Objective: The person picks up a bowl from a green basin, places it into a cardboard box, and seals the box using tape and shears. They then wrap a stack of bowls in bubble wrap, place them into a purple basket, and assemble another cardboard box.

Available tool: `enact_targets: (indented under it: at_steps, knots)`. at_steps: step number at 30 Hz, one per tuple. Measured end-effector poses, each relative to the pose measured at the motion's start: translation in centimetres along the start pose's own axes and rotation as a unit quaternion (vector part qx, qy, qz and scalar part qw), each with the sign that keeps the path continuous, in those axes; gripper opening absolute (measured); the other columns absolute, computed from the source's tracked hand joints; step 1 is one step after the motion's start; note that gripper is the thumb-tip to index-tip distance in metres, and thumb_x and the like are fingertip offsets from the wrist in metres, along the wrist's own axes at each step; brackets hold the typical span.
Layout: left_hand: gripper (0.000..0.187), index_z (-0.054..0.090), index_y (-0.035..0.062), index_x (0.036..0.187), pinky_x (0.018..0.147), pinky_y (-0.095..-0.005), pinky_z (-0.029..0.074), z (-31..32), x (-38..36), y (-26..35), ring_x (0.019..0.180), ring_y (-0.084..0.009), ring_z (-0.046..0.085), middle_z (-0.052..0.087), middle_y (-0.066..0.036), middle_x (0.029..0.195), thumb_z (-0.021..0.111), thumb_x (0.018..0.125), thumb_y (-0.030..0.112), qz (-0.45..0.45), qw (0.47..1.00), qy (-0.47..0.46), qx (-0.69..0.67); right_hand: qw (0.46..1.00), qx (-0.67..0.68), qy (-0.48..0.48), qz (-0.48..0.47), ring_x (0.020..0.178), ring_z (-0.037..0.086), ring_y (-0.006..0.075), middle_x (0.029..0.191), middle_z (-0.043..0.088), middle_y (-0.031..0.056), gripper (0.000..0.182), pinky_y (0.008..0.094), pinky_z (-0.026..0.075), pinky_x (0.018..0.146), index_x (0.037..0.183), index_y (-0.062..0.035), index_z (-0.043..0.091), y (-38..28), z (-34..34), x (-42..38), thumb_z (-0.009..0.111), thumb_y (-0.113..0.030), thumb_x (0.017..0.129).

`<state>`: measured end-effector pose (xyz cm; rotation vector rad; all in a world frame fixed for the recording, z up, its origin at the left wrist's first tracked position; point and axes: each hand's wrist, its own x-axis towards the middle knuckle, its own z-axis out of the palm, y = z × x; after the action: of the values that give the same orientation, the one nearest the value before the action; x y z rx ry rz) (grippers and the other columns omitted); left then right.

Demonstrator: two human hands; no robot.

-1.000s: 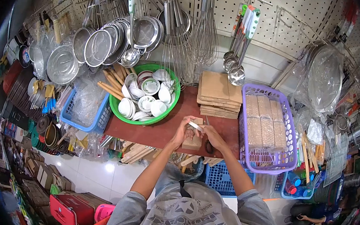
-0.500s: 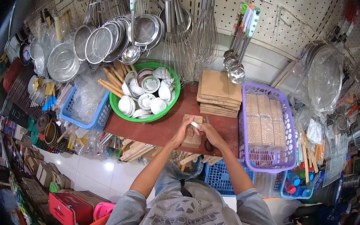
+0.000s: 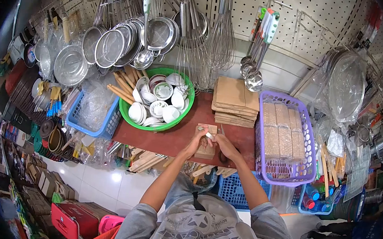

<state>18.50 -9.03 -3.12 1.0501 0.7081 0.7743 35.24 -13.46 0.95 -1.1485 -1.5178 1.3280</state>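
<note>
My left hand (image 3: 196, 141) and my right hand (image 3: 222, 145) come together over a small brown cardboard packet (image 3: 205, 153) on the red-brown table. Between them is a small white roll (image 3: 209, 135) that looks like tape. The fingers of both hands are closed around it, and its far side is hidden by them. Scissors (image 3: 223, 157) with dark handles lie beside the packet, partly under my right hand.
A green basin (image 3: 122, 115) of white bowls and wooden-handled tools stands left. Behind are stacked flat brown packets (image 3: 236, 98); right, a purple basket (image 3: 271, 177) holds bubble-wrapped packs. Ladles (image 3: 253, 81) and whisks (image 3: 222, 44) hang above. Another person (image 3: 355, 234) is at lower right.
The whole view has shifted slightly. My hands stay together over the packet, and the white roll has turned a little between them. The other person at lower right has changed position.
</note>
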Motion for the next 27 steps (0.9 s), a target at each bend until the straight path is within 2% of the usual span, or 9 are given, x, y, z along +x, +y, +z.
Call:
enact_targets:
  at_steps: [4,6,9,12,15,18,21,24,27]
  knots:
    - [0.061,0.035,0.0061,0.133,0.063,-0.0263,0.045,-0.6,0.2,0.1,0.070,-0.0139,0.055,0.062,-0.009,0.084,0.043,0.099,0.056,-0.015,0.996,-0.034,-0.078,0.999,0.004,0.048,0.018,0.073,0.044,0.0146,0.069,0.045,0.0010,0.036,0.0308,0.036,0.070,0.070,-0.0051,0.044,0.4,0.4,-0.1,0.038,-0.026,0.098]
    - [0.063,0.034,0.0049,0.133,0.063,-0.0263,0.045,-0.4,0.0,0.2,0.071,-0.0139,0.055,0.062,-0.008,0.084,0.044,0.098,0.056,-0.022,0.996,-0.031,-0.076,1.000,0.003,0.000,-0.013,0.072,0.044,0.0138,0.069,0.045,0.0004,0.036,0.0303,0.036,0.069,0.071,-0.0053,0.045,0.5,0.1,0.1,0.038,-0.027,0.099]
    - [0.065,0.034,0.0036,0.134,0.064,-0.0262,0.046,0.0,-0.2,0.2,0.073,-0.0136,0.055,0.062,-0.008,0.084,0.046,0.098,0.056,0.016,0.997,-0.012,0.069,1.000,0.005,-0.017,-0.012,0.071,0.044,0.0124,0.069,0.045,-0.0008,0.037,0.0294,0.037,0.067,0.072,-0.0061,0.046,0.5,-0.1,0.1,0.037,-0.028,0.101]
    - [0.066,0.032,0.0028,0.136,0.064,-0.0264,0.046,0.2,-0.4,0.4,0.073,-0.0135,0.055,0.061,-0.008,0.087,0.048,0.098,0.054,0.008,0.995,-0.007,0.096,0.999,0.035,-0.028,-0.004,0.070,0.043,0.0113,0.069,0.044,-0.0019,0.038,0.0283,0.036,0.066,0.072,-0.0075,0.045,0.2,-0.2,0.0,0.036,-0.029,0.102]
    - [0.067,0.032,0.0029,0.138,0.065,-0.0266,0.046,0.1,-0.2,0.3,0.074,-0.0135,0.054,0.060,-0.009,0.093,0.048,0.098,0.054,-0.009,1.000,-0.011,0.026,0.998,0.059,0.002,0.025,0.069,0.041,0.0107,0.069,0.043,-0.0027,0.038,0.0277,0.035,0.065,0.071,-0.0087,0.043,1.4,0.0,0.0,0.037,-0.029,0.102]
    - [0.063,0.035,0.0074,0.139,0.069,-0.0291,0.046,-0.5,-0.2,0.6,0.077,-0.0140,0.056,0.060,-0.008,0.087,0.050,0.097,0.051,-0.042,0.994,-0.050,-0.085,0.999,0.051,0.001,0.013,0.068,0.041,0.0104,0.069,0.043,-0.0031,0.036,0.0272,0.035,0.065,0.071,-0.0094,0.042,2.4,-0.3,-0.1,0.037,-0.028,0.101]
    - [0.062,0.037,0.0073,0.138,0.069,-0.0298,0.045,-1.1,0.4,-0.5,0.077,-0.0141,0.055,0.061,-0.009,0.089,0.049,0.097,0.052,-0.038,0.996,-0.060,-0.060,1.000,0.022,-0.009,0.019,0.069,0.042,0.0104,0.069,0.043,-0.0029,0.033,0.0272,0.036,0.067,0.071,-0.0096,0.042,2.6,-0.5,0.1,0.038,-0.026,0.099]
    - [0.066,0.033,0.0033,0.139,0.067,-0.0267,0.045,-0.6,0.3,-0.9,0.074,-0.0141,0.054,0.061,-0.008,0.088,0.045,0.098,0.054,0.016,0.995,-0.029,0.097,0.999,0.034,-0.021,0.013,0.070,0.042,0.0105,0.070,0.044,-0.0024,0.030,0.0269,0.036,0.068,0.072,-0.0095,0.041,2.9,-0.7,0.5,0.038,-0.024,0.098]
    - [0.066,0.032,0.0045,0.138,0.066,-0.0263,0.045,-0.3,0.0,-0.2,0.073,-0.0139,0.054,0.061,-0.008,0.088,0.047,0.098,0.054,-0.007,0.996,-0.017,0.082,0.998,0.058,-0.023,-0.006,0.071,0.042,0.0104,0.071,0.044,-0.0023,0.028,0.0266,0.036,0.068,0.072,-0.0096,0.042,0.9,-0.2,0.1,0.038,-0.022,0.096]
